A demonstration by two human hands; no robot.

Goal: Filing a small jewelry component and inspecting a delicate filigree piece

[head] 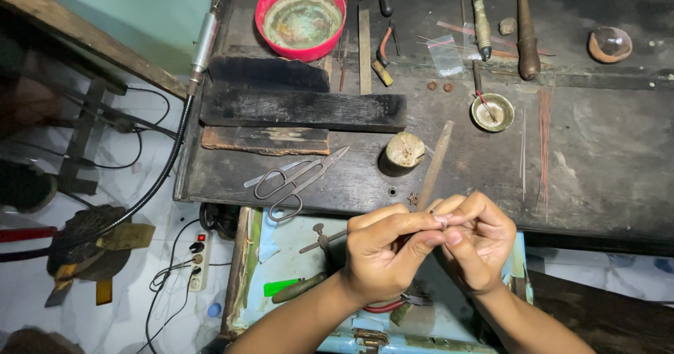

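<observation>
My left hand (382, 252) and my right hand (477, 245) meet at the fingertips just in front of the dark workbench (604, 164). Together they pinch a tiny pale piece (441, 220), too small to identify. A small filigree ornament (413, 199) lies on the bench edge just beyond my fingers. Metal shears (298, 178) lie to the left, and a short wooden stump (404, 152) stands behind my hands next to a flat file (437, 163).
A red bowl (300, 17) sits at the back of the bench, with a small metal dish (492, 112), wooden-handled tools (526, 31), thin copper wires (544, 136) and dark wood blocks (302, 108). Below is an open blue drawer (295, 270) with tools. A flexible-shaft handpiece (203, 45) hangs left.
</observation>
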